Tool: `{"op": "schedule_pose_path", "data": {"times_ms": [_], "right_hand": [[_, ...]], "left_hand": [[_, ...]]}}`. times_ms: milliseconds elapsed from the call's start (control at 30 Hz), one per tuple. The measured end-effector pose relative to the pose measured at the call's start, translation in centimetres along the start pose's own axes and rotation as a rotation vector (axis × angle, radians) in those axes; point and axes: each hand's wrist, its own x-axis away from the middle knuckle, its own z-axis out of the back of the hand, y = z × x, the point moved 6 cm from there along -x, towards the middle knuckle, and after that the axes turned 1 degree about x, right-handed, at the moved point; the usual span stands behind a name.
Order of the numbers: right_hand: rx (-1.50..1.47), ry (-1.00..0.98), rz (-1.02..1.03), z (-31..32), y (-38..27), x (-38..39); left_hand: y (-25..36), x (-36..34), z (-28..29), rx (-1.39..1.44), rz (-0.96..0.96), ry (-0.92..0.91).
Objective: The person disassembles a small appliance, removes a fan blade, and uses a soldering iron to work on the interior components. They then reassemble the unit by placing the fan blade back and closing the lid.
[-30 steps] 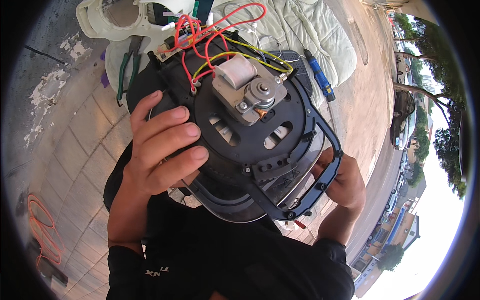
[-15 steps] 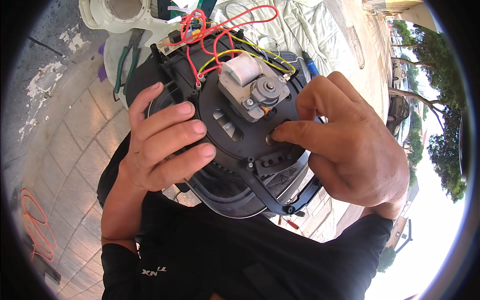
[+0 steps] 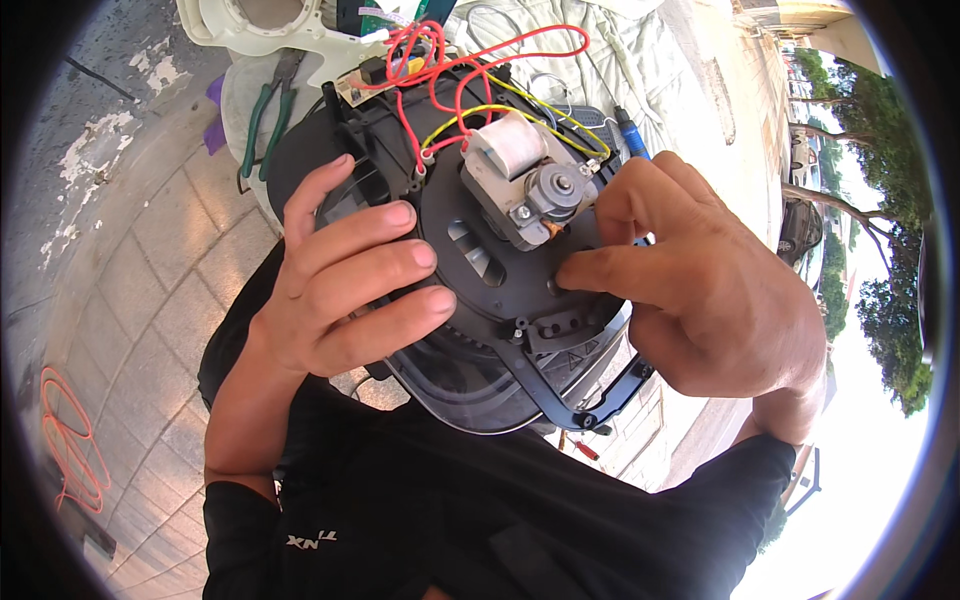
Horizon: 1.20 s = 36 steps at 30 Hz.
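A black appliance housing (image 3: 490, 300) carries a silver motor (image 3: 530, 190) with a white coil and red and yellow wires (image 3: 480, 110). My left hand (image 3: 340, 290) grips the housing's left side, fingers curled over it. My right hand (image 3: 710, 290) is bent over the right side of the disc, one finger pressed into the right slot; its other fingertips are partly hidden. A transparent shell edge curves along the lower front of the housing. Red and yellow leads run up to a small board (image 3: 365, 85) at the housing's back.
Cream plastic part (image 3: 250, 25), green-handled pliers (image 3: 262, 130), blue tool (image 3: 630, 130) and pale padded cloth (image 3: 610, 70) lie behind. Red-handled tool (image 3: 583, 448) is below. Coiled orange cable (image 3: 75, 440) lies on paving (image 3: 170, 300) at left. Trees and parked cars stand at right.
My right hand has risen from the housing's lower right rim onto the disc's right slot. Since half a second ago, the housing and both hands have shifted slightly right.
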Motion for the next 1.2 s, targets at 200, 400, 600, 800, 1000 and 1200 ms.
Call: {"op": "schedule_pose_path", "data": {"times_ms": [200,400,600,800,1000,1200], "right_hand": [[-0.102,-0.011,-0.026,-0.1,0.6,0.1],[-0.148,-0.046,-0.013,0.0,0.8,-0.1],[0.075,0.007,0.012,0.4,0.1,-0.3],[0.299,0.013,0.074,1.3,-0.3,-0.4],[0.352,0.003,0.134,1.5,-0.8,-1.2],[0.169,-0.107,0.14,1.9,0.7,-1.8]], "left_hand": [[0.0,-0.1,0.0,-0.002,-0.002,0.003],[0.0,0.0,0.1,0.002,0.002,0.014],[0.0,-0.6,-0.1,-0.044,0.006,0.029],[-0.2,-1.4,-0.1,-0.099,-0.011,0.065],[-0.2,-1.5,0.1,-0.123,-0.007,0.08],[-0.1,-1.5,0.5,-0.095,-0.01,0.065]]}}
